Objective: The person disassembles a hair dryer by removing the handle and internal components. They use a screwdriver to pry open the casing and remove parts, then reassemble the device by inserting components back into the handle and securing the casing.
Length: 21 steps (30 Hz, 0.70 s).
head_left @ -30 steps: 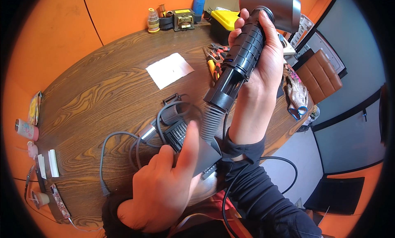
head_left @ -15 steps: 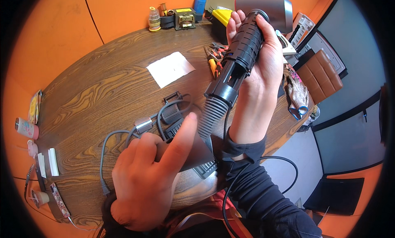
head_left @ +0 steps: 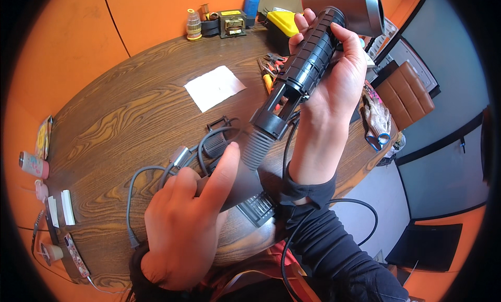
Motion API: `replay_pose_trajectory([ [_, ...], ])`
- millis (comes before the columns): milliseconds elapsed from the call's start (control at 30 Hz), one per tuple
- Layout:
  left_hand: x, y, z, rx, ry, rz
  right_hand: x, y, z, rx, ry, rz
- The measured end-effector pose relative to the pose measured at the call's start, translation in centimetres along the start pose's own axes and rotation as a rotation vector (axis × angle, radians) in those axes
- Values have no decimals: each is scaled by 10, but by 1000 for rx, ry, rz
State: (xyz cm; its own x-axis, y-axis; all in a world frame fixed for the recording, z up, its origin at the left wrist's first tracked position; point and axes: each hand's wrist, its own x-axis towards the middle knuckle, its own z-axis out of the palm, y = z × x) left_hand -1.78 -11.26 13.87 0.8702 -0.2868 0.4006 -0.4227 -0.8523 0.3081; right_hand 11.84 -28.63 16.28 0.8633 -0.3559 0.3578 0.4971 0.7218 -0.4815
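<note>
Head view: a hair dryer [head_left: 308, 67] is held up above the desk [head_left: 130, 119], its black ribbed handle clasped by the right hand [head_left: 334, 88], whose fingers [head_left: 302, 33] are wrapped round the upper part. The grey barrel is cut off at the top edge of the picture. A ribbed strain relief [head_left: 257, 148] at the handle's lower end is partly covered by the left hand [head_left: 190, 218] — its fingers are closed round a dark grey sleeve-like part [head_left: 237, 184], the index finger stretched along it. What lies under that hand cannot be made out. A grey cable [head_left: 136, 182] is coiled on the desk beside it, with a small black grille piece [head_left: 214, 144] half hidden behind. Farther off a white paper [head_left: 214, 87], pliers with orange grips [head_left: 267, 72] and a yellow case [head_left: 283, 23] are seen — the case partly blocked by the handle. A brown wallet-like case [head_left: 409, 96] lies at the desk's right edge.
</note>
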Motion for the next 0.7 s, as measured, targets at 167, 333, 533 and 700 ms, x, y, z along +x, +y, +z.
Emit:
replay_pose_trajectory([
  [167, -1, -1, 2, -12, -49, -14, -2, 0, 2, -127, -56, -79],
  [333, -2, -1, 3, 30, -82, -6, -3, 1, 4, -232, -42, -112],
  [533, -3, -2, 4, 19, -104, -14, -3, 3, 3, -235, -59, -109],
  [700, 1, 1, 0, 3, -123, -21, -4, 2, 3, -221, -58, -131],
])
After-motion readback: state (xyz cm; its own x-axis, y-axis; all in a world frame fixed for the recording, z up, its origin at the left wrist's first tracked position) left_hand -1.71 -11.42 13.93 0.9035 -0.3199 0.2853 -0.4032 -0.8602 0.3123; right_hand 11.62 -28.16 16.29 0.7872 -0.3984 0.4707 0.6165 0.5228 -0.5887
